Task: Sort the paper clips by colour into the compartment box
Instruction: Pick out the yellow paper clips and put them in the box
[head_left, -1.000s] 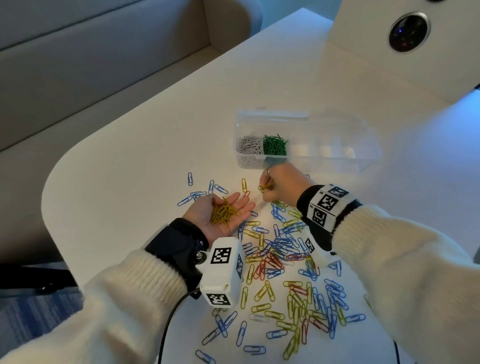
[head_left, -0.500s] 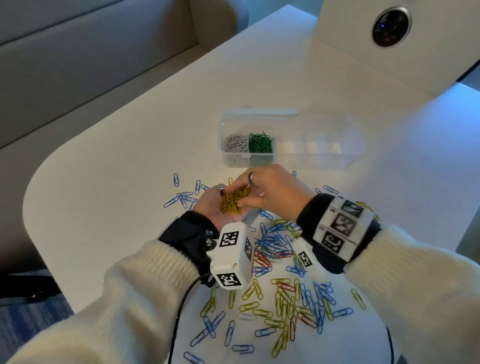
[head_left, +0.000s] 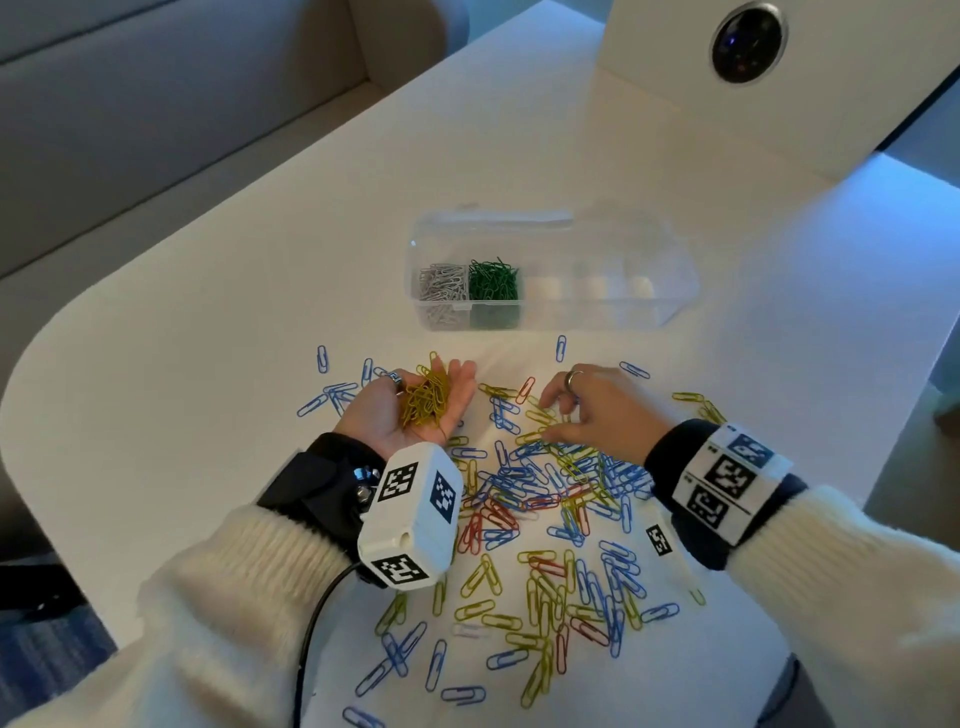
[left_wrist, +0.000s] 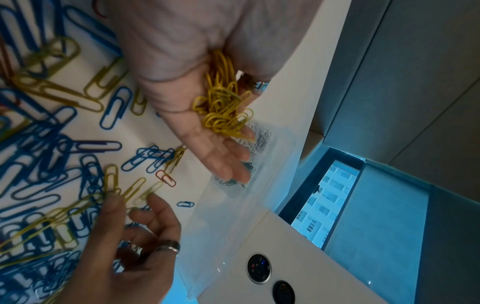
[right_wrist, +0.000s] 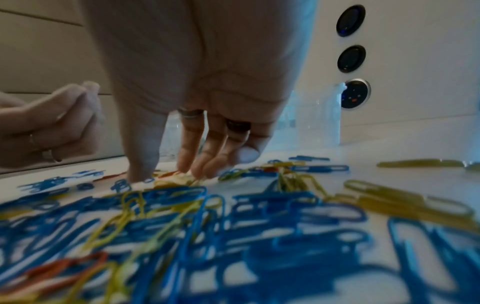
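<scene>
My left hand (head_left: 379, 415) lies palm up on the table with its fingers straight, carrying a heap of small yellow clips (head_left: 426, 400) (left_wrist: 223, 107). To its right, my right hand (head_left: 597, 410) reaches palm down into the loose mixed clips (head_left: 545, 499). Its thumb and fingertips (right_wrist: 192, 164) touch yellow clips (left_wrist: 132, 189) on the table, thumb and forefinger apart. The clear compartment box (head_left: 597, 291) stands beyond both hands. Its leftmost compartment holds white clips (head_left: 441, 283) and the one beside it green clips (head_left: 493, 280); the other compartments look empty.
Blue, yellow and red clips spread from the hands toward my body, with a few blue ones (head_left: 332, 395) left of the left hand. A white panel with a round lens (head_left: 748, 44) stands at the back right. The table's rounded edge (head_left: 47, 332) runs on the left.
Half a second ago my right hand was over the left palm at the yellow heap. It has since moved right and down onto the loose clips. The left hand stays palm up.
</scene>
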